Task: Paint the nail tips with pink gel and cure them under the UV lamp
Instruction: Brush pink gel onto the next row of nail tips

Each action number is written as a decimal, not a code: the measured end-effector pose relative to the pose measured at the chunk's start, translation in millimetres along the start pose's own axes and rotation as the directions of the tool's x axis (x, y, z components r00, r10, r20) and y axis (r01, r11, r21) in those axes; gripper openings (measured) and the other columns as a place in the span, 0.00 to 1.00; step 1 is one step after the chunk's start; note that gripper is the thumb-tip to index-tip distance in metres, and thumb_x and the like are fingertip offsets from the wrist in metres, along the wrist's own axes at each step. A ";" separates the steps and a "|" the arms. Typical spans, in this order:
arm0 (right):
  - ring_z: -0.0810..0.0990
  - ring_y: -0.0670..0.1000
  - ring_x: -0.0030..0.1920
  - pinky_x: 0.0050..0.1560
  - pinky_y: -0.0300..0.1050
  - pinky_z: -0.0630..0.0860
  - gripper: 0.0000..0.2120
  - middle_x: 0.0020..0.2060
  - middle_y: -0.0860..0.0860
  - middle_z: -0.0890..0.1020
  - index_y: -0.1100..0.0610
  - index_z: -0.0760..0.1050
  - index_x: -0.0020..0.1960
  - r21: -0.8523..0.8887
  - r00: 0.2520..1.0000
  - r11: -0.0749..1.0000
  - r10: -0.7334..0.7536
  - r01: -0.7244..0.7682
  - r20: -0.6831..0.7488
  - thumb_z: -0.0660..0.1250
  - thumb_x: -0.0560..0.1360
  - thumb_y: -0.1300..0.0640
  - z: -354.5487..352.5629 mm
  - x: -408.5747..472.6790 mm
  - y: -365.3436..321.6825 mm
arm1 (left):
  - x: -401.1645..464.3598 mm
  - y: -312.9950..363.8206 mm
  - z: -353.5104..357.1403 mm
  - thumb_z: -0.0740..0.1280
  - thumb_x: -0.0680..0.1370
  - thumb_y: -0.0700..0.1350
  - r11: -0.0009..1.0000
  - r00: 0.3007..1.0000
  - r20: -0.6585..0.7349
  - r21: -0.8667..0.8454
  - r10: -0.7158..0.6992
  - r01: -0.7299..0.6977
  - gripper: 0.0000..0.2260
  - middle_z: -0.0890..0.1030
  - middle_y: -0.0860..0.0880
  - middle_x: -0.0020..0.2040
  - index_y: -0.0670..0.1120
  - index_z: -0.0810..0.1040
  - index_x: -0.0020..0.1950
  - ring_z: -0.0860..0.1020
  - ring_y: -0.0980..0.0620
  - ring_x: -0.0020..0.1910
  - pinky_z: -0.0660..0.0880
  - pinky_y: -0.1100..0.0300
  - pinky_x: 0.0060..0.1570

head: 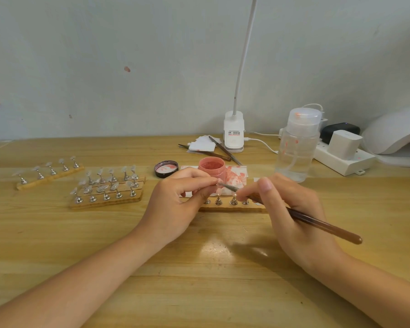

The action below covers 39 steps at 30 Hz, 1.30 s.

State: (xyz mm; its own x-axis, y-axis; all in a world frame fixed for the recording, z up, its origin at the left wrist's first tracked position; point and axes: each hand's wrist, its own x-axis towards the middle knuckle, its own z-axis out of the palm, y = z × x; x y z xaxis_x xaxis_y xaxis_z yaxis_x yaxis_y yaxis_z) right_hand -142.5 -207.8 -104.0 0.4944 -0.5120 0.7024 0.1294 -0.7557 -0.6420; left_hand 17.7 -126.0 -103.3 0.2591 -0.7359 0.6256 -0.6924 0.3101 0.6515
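Backdrop: plain pale wall, wooden bench (199,256) in front of me, desk lamp (233,131) clipped at the back edge.
Gel: open pink gel jar (211,169) sits just behind my hands, its lid (166,168) lying beside it on the left, a pink-smeared wipe (236,176) to its right.
Progress: early days, I'd say. Three strips of clear nail tips (104,185) off to my left look totally unpainted, and I'm only on the strip (232,207) right under my hands. Can't really tell how many on that strip are done, my fingers hide most of it.
Curing: nothing is under the UV lamp (395,131) at the far right as far as I can see, so that whole part is likely still to do.
Left grip: left hand (178,202) has fingers curled, thumb and forefinger pinching one small nail tip (219,181) lifted up in front of the jar.
Right grip: right hand (294,209) pinches the brush (317,223) pen-style near the front, handle sticking out back to the right, bristle end touching the tip I'm holding.
Other stuff: pump bottle (298,143) of clear liquid, tweezers (220,150) on some paper scraps, power strip (343,159) with plugs.
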 end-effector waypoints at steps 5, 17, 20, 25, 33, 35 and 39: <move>0.80 0.47 0.40 0.44 0.52 0.74 0.19 0.34 0.45 0.82 0.51 0.80 0.39 0.019 0.999 1.000 -0.018 0.018 -0.036 0.53 0.77 0.47 -2.4 0.1 -0.5 | 0.4 -1.1 0.5 0.68 0.72 0.37 0.999 1.000 -0.008 0.039 0.015 -0.014 0.10 0.81 0.53 0.42 0.49 0.81 0.49 0.75 0.64 0.44 0.67 0.76 0.41; 0.78 0.48 0.39 0.41 0.50 0.73 0.20 0.34 0.43 0.80 0.53 0.81 0.40 -0.098 0.998 0.993 -0.065 0.063 -0.016 0.54 0.77 0.47 -0.3 2.3 2.1 | 0.4 -1.3 0.9 0.69 0.72 0.34 0.997 0.999 -0.003 0.067 0.033 -0.033 0.11 0.81 0.50 0.42 0.47 0.81 0.50 0.76 0.59 0.44 0.69 0.73 0.43; 0.79 0.46 0.37 0.41 0.49 0.73 0.26 0.31 0.44 0.81 0.54 0.81 0.36 -0.036 0.997 0.997 -0.074 0.073 -0.026 0.50 0.78 0.43 -3.0 0.0 3.7 | 0.3 -1.2 0.9 0.69 0.72 0.35 0.998 1.000 -0.011 0.066 0.018 -0.017 0.10 0.80 0.51 0.42 0.48 0.81 0.48 0.76 0.59 0.44 0.68 0.74 0.42; 0.78 0.45 0.39 0.41 0.49 0.73 0.23 0.34 0.43 0.80 0.54 0.81 0.40 -0.117 0.996 0.990 -0.088 0.085 -0.018 0.51 0.78 0.45 -0.4 2.7 4.2 | 0.6 -2.0 1.0 0.69 0.72 0.35 0.998 1.000 -0.007 0.060 0.028 -0.027 0.11 0.80 0.51 0.41 0.49 0.81 0.49 0.74 0.55 0.39 0.67 0.73 0.38; 0.78 0.47 0.39 0.42 0.52 0.73 0.21 0.34 0.45 0.81 0.53 0.81 0.39 -0.088 0.996 0.993 -0.083 0.079 -0.036 0.52 0.78 0.48 -1.3 2.0 2.7 | 1.5 -2.1 1.2 0.69 0.71 0.39 0.999 1.000 -0.003 0.043 0.013 -0.013 0.08 0.80 0.53 0.40 0.51 0.81 0.47 0.73 0.53 0.37 0.67 0.73 0.38; 0.78 0.46 0.38 0.43 0.50 0.73 0.24 0.33 0.43 0.81 0.54 0.81 0.38 -0.079 0.998 0.995 -0.054 0.053 -0.021 0.51 0.78 0.44 -0.7 1.6 2.9 | 1.5 -2.9 1.3 0.69 0.72 0.38 0.999 1.000 -0.004 0.045 0.012 -0.012 0.08 0.80 0.52 0.40 0.50 0.81 0.46 0.73 0.53 0.36 0.66 0.73 0.37; 0.80 0.47 0.39 0.44 0.52 0.74 0.25 0.32 0.46 0.81 0.52 0.80 0.37 0.012 0.998 1.000 -0.028 0.029 -0.052 0.50 0.78 0.43 -3.0 0.1 1.8 | 0.9 -2.2 1.5 0.68 0.71 0.43 1.000 1.000 -0.021 0.027 0.000 0.001 0.06 0.80 0.54 0.40 0.51 0.81 0.46 0.74 0.51 0.36 0.67 0.73 0.38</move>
State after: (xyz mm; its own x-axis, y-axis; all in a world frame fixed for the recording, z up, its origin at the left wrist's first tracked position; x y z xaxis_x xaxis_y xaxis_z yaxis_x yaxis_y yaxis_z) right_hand -144.8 -210.4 -104.2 0.4455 -0.5110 0.7351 0.1538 -0.7652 -0.6251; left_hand 18.5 -128.3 -104.8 0.2731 -0.7233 0.6342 -0.7103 0.2930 0.6400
